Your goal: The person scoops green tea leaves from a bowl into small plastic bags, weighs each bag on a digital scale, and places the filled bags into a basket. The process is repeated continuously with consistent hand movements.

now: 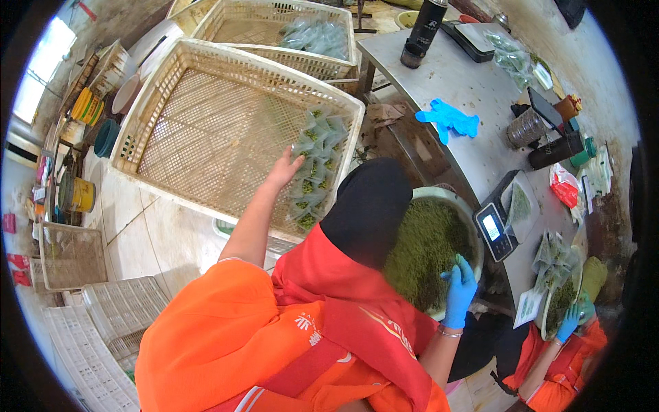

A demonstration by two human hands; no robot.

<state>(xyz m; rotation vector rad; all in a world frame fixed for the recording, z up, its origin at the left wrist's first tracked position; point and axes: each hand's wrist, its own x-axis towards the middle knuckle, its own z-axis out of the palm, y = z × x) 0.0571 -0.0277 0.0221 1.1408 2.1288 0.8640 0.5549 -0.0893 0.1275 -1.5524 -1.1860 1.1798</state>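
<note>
My bare left hand reaches over a large cream plastic crate. Its fingers are apart, with the tips at the edge of a small clear bag. Several such bags, each with some green plant bits inside, lie in rows along the crate's right side. My right hand, in a blue glove, hovers over a round basin of loose green plant material. Its fingers are partly bent and apart, with green bits on a fingertip and nothing else visible in them. My dark-clothed knee stands between crate and basin.
On the metal table lie a blue glove, a digital scale bearing a bag, and a black flask. Another crate with filled bags stands behind. At lower right, a co-worker's gloved hands work at another basin.
</note>
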